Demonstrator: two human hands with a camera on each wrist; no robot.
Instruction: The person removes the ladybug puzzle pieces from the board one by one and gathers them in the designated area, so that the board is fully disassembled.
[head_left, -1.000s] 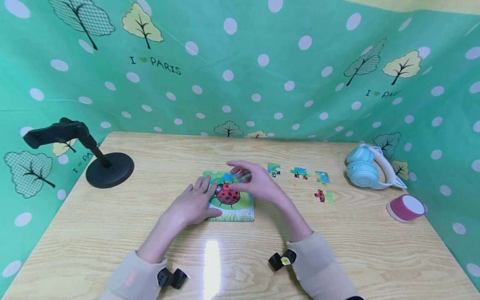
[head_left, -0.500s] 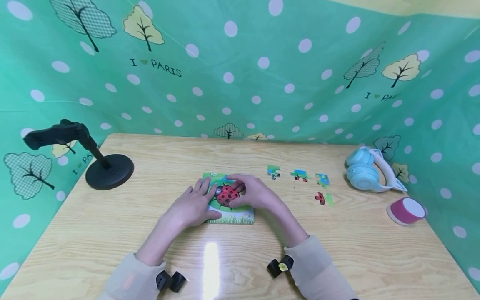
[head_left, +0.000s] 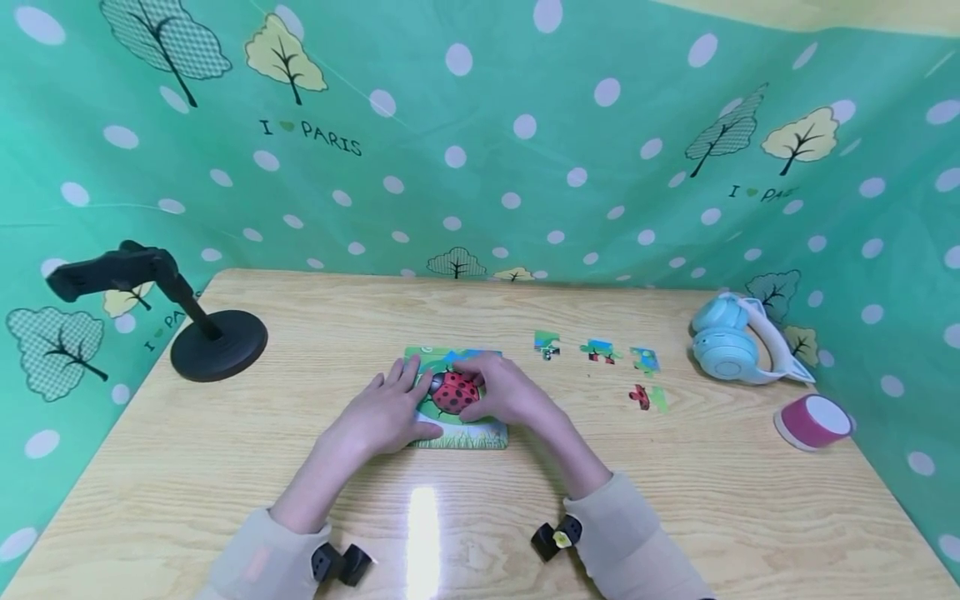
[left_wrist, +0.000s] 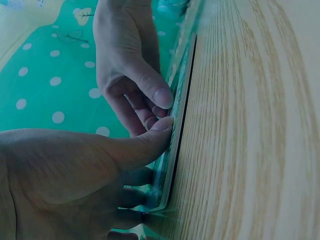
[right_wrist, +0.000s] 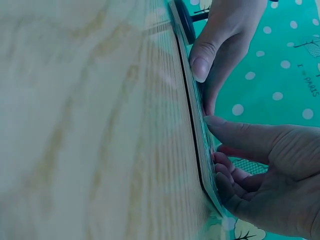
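Observation:
A flat puzzle board with a red, black-spotted ladybug lies on the table, below the middle of the head view. My left hand rests with spread fingers on the board's left side, thumb near its front edge. Over the right half is my right hand, fingers bent and thumb apart from them, tips touching the board around the ladybug's right side. No loose piece shows between them, and part of the picture is hidden under this hand. In the left wrist view both thumbs meet the board's edge side by side.
Several loose puzzle pieces lie right of the board, among them a green-blue piece and a red-green piece. Blue headphones and a pink-and-white cylinder stand at the right. A black stand is at the left, before a green curtain.
My right hand has come down from above the board's upper right onto the ladybug's right side. My left hand stays in place. The loose pieces have not moved.

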